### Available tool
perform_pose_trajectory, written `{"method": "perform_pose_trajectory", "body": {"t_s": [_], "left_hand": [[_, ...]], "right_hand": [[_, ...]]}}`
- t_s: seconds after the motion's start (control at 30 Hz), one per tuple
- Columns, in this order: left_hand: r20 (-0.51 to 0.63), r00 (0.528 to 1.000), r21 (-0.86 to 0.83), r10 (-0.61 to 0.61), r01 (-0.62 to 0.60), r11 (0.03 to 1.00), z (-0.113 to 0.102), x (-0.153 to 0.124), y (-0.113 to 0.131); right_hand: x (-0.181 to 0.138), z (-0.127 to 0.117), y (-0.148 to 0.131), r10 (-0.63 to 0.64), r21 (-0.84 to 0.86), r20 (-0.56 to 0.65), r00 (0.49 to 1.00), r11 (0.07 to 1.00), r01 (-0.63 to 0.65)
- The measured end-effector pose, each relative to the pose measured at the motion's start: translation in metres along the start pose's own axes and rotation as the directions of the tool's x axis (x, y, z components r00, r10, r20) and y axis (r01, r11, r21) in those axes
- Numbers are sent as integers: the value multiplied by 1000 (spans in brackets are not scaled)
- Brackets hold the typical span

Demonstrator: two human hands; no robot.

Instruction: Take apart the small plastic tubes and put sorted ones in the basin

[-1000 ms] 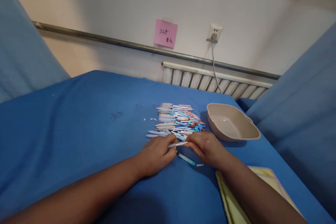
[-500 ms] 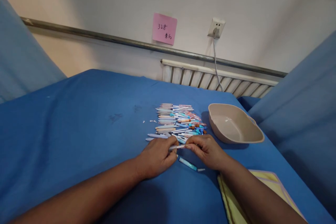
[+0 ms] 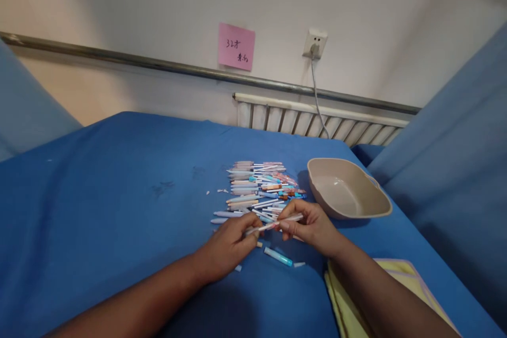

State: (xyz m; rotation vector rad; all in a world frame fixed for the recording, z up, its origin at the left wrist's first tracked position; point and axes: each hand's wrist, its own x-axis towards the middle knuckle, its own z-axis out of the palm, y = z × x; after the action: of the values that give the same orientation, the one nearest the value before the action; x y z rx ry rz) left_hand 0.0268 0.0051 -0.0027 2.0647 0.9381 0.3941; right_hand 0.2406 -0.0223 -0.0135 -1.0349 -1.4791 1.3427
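Note:
My left hand (image 3: pixel 226 245) and my right hand (image 3: pixel 312 226) are both pinched on a thin white pen part (image 3: pixel 274 223), each at one end, just above the blue cloth. Right behind my fingers lies a pile of several pens and pen parts (image 3: pixel 257 187) in white, blue, orange and pink. A light blue pen barrel (image 3: pixel 278 256) lies on the cloth just below my hands, with small white bits beside it.
A beige bowl (image 3: pixel 350 207) stands right of the pile. A yellow cloth (image 3: pixel 400 274) lies under my right forearm. The blue-covered table (image 3: pixel 119 195) ends at a wall with a radiator (image 3: pixel 312 121), a pink note (image 3: pixel 236 46) and a socket with a cable (image 3: pixel 314 45).
My hands have shifted slightly and tilted the white part, with its right end now raised. The view has turned a little, so everything sits further left.

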Motion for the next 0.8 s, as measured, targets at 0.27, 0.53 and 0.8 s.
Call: {"method": "perform_pose_trajectory", "body": {"t_s": [0.27, 0.53, 0.8], "left_hand": [[-38, 999, -227, -15, 6, 974, 11, -6, -2], [-81, 995, -193, -50, 33, 981, 15, -13, 9], [-43, 999, -215, -15, 6, 977, 21, -12, 9]], "right_hand": [[5, 19, -1, -29, 162, -170, 985, 985, 57], [2, 27, -2, -51, 140, -223, 974, 987, 84], [4, 22, 4, -29, 165, -218, 976, 984, 66]]}}
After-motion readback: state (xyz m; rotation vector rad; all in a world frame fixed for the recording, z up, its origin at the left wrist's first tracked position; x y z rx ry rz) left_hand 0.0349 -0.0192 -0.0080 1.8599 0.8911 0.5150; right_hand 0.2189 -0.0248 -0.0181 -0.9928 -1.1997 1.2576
